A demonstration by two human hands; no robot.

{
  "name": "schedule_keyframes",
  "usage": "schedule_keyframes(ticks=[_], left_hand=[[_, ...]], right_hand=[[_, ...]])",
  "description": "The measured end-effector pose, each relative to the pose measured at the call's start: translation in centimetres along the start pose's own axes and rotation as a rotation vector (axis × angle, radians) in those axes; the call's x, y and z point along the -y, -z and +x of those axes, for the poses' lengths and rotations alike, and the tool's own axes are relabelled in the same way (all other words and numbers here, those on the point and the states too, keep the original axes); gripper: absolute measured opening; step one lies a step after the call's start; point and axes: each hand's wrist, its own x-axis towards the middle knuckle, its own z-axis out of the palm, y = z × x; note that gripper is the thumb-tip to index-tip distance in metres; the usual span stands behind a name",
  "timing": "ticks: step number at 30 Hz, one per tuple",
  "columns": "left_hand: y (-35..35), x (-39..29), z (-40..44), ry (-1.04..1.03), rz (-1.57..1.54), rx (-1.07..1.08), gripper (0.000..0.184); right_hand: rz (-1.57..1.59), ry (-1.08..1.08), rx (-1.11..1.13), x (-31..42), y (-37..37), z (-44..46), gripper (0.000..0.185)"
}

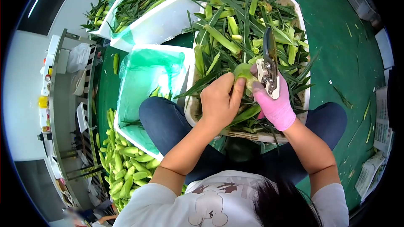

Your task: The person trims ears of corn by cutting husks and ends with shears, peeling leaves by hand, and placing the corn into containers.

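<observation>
We see an ear of corn [243,71] held over the husk-filled tub [189,111]. The left hand [219,101] is closed on it, thumb along the near side; its other fingers are partly hidden, so we cannot follow their full hold. At the ear's 3 o'clock, the right hand [275,105], in a pink glove, is wrapped around a metal tool [268,69]. Its palm is out of our sight, and we cannot tell whether the tool touches the ear.

Leaves bury most of the tub's floor. At 9 o'clock from the ear stands a green-lined box [147,69]; the person's knee hides part of its inside. At 8 o'clock lies a corn pile [130,166], its lower end covered by the sleeve. At 10 o'clock, a foam box [155,21] of leafy stalks is cut off by the top edge.
</observation>
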Motion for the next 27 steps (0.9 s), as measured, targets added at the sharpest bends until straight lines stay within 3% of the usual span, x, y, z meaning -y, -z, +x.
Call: schedule_keyframes(ticks=[2, 4, 6, 9, 12, 16, 17, 19, 20, 21, 22, 24, 26, 27], left_hand=[[-0.2, 0.0, 0.0, 0.315, -0.55, 0.138, 0.035], [0.0, -0.3, 0.4, 0.582, -1.139, 0.18, 0.037], [-0.1, 0.5, 0.5, 0.66, -1.399, 0.255, 0.037], [0.4, 1.0, 0.8, 0.879, -1.646, 0.201, 0.04], [0.8, 0.9, 0.6, 0.793, -1.626, 0.237, 0.039], [1.6, 3.7, -1.4, 0.949, -1.597, 0.529, 0.072], [-0.1, 6.2, -2.7, 1.125, -1.541, 0.752, 0.092], [-1.8, 6.5, -4.5, 1.168, -1.645, 1.037, 0.1], [-0.6, 5.8, -4.7, 1.17, -1.708, 0.898, 0.083], [0.4, 4.5, -4.4, 1.192, -1.654, 0.604, 0.061], [-0.2, 5.8, -4.8, 1.211, -1.698, 0.559, 0.051], [1.3, 8.1, -5.7, 0.981, -1.842, 0.392, 0.048], [10.3, 7.3, -7.2, 0.984, -1.965, -0.029, 0.047], [12.3, 10.1, -9.5, 0.87, -1.976, -0.244, 0.047]], right_hand=[[-0.014, 0.026, 0.025, 0.8, 0.5, 0.1, 0.038], [0.305, -0.123, 0.043, 1.3, 1.9, 0.4, 0.04], [0.583, -0.206, 0.059, 0.7, 3.1, 1.3, 0.044], [0.97, -0.332, 0.167, -0.1, 3.8, 2.1, 0.047], [0.976, -0.313, 0.243, -0.9, 4.1, 2.8, 0.047], [0.638, -0.171, 0.153, 0.2, 2.9, 1.6, 0.045], [0.293, -0.141, 0.131, 0.2, 2.8, 1.0, 0.044], [-0.438, 0.126, 0.314, -0.7, 2.3, 0.6, 0.043], [-0.81, 0.382, 0.49, -1.4, 1.4, 0.4, 0.043], [-0.899, 0.517, 0.582, -0.5, -1.0, -0.4, 0.044], [-0.974, 0.66, 0.667, 0.5, -3.2, -1.6, 0.046], [-0.905, 0.821, 0.608, -0.9, -4.4, -2.9, 0.05], [-0.78, 0.547, 0.517, -1.3, -3.1, -3.4, 0.054], [-0.68, 0.469, 0.425, -2.5, -1.8, -3.2, 0.053]])
